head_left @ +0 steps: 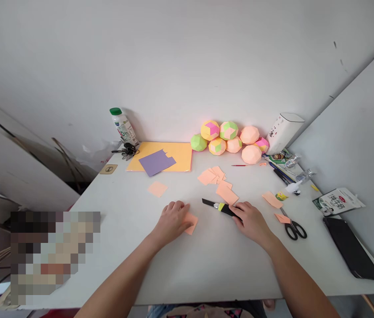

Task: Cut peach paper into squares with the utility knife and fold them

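My left hand (172, 218) rests on the white table (206, 260) with its fingers curled over a small peach paper square (191, 223), pressing it down. My right hand (250, 219) lies to the right, its fingers closed round the rear end of a black and yellow utility knife (218, 206) whose blade end points left. More peach paper squares (213, 175) lie just beyond the knife, one (227, 193) close to my right hand.
Several coloured paper balls (229, 139) sit by the wall, with an orange sheet (180, 154) and purple paper (156, 162) to their left. Also here: bottle (122, 126), keys (127, 150), scissors (292, 227), glue tube (288, 190), black phone (352, 254), white container (284, 131).
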The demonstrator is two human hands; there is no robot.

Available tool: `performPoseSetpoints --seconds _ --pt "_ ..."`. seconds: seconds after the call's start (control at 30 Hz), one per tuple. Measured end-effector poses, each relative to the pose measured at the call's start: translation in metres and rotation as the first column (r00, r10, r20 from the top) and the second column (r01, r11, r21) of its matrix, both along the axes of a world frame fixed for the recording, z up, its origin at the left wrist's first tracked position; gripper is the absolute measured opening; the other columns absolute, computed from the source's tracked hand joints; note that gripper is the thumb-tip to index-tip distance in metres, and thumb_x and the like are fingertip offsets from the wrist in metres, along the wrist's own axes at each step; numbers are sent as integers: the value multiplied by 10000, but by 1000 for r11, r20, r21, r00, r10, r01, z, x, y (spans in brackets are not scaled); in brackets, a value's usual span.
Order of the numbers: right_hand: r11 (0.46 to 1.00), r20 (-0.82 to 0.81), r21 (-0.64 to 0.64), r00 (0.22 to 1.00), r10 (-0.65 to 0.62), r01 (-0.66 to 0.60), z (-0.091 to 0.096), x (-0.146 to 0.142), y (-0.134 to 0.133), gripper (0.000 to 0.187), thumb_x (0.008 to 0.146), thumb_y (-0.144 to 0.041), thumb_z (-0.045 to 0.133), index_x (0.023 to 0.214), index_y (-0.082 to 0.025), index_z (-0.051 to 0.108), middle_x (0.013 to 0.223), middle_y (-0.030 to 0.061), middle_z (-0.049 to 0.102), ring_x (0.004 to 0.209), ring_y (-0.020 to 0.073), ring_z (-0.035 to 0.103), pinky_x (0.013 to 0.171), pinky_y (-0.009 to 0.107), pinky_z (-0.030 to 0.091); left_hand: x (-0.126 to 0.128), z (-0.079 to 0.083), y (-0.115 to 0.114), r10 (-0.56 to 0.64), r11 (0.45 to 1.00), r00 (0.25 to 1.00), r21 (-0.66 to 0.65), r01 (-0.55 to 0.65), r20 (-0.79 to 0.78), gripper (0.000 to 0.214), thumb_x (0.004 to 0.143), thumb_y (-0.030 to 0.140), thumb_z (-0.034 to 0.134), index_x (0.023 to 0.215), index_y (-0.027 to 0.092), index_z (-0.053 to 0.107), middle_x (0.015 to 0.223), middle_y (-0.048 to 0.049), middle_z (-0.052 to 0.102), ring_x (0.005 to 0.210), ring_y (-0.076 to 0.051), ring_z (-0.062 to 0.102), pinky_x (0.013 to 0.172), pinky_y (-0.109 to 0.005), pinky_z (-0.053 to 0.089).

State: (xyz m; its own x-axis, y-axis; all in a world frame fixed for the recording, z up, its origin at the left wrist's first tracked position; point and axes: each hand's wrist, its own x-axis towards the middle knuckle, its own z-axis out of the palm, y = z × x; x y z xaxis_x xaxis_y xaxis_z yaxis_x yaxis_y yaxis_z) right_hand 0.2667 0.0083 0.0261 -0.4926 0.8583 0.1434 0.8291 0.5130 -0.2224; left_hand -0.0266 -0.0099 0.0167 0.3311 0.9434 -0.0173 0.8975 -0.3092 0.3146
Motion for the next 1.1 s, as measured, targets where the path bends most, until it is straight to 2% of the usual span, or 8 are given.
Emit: performPoseSetpoints --seconds 0.1,0.3,0.53,0.67,0.8,0.9,0.97,1.1 --pt "1000 13 -3 1000 -2 2 0 0 0 341 844 -133 487 1155 -190 615 1040 82 646 928 229 558 762 371 512 -3 0 3 30 997 999 -70 -29 23 314 815 343 553 1105 222 542 1032 -71 550 958 -250 492 883 -415 397" --pt "1000 20 -3 1000 -2 2 0 0 0 335 846 -131 489 1152 -184 614 1033 77 646 923 222 556 766 366 511 -2 2 5 38 993 998 -114 -31 58 200 797 395 557 780 195 550 927 -60 525 891 -238 475 827 -389 388" --pt "1000 21 -7 1000 -4 4 1 0 0 345 844 -130 484 1159 -189 613 1037 83 641 929 224 558 766 363 513 3 -2 8 78 993 960 -104 -52 269 326 788 326 512 549 195 334 693 -13 454 704 -178 444 682 -323 375" --pt "1000 18 -11 1000 -4 4 0 0 0 350 849 -135 465 1159 -198 614 1036 87 641 927 230 554 765 377 512 3 -1 7 273 948 795 -291 -128 541 428 797 455 503 545 197 272 696 5 428 584 -123 393 529 -255 312" --pt "1000 13 -17 1000 1 -1 -1 0 0 350 853 -136 455 1164 -176 610 1044 93 640 927 234 549 773 391 508 2 8 6 468 853 590 -511 -107 658 460 765 580 528 573 190 378 659 22 423 561 -111 392 514 -235 297" --pt "1000 17 -19 1000 4 -4 0 0 0 352 853 -134 456 1168 -172 608 1030 97 640 926 236 550 772 392 509 -1 13 8 535 809 447 -587 -26 717 446 752 610 539 640 181 498 648 6 481 604 -137 454 566 -249 354" --pt "1000 22 -16 1000 5 -4 0 0 0 351 854 -137 458 1168 -182 608 1022 95 640 927 237 551 772 390 508 -6 15 10 552 811 374 -584 -34 745 443 740 610 556 662 175 525 654 -6 503 621 -147 473 587 -258 376" --pt "1000 32 -12 999 -1 2 1 0 0 345 848 -136 480 1161 -198 613 1016 86 641 917 228 555 764 370 509 -26 13 19 566 817 336 -459 -350 753 418 761 573 526 615 187 467 605 13 441 581 -131 435 555 -248 367"
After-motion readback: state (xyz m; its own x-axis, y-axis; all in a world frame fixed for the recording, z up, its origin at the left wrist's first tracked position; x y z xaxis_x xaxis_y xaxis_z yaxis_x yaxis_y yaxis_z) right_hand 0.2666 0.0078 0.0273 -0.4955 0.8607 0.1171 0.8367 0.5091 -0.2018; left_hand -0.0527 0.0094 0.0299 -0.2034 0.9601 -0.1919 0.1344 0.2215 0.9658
